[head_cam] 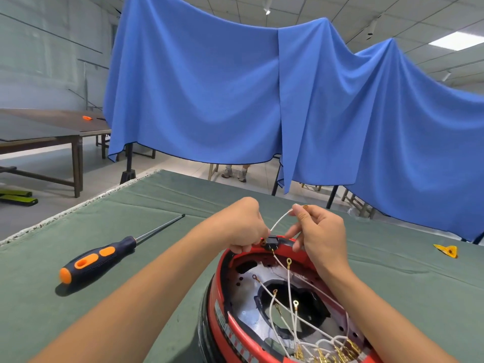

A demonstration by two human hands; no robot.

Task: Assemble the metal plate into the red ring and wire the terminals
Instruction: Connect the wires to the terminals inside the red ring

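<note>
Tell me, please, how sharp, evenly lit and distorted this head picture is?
Head view: soft even light, with a faint shadow under the screwdriver; hands and red ring fairly sharp; wide-angle bending curves the table edge and ceiling; the ceiling lamp is blown out white.

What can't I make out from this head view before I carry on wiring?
- Black terminal block contacts: covered by left hand and right hand.
- Red ring near side: cut off by bottom edge.
- Brass connectors: tangled, too small to count.
- Yellow piece: too small to identify.
</note>
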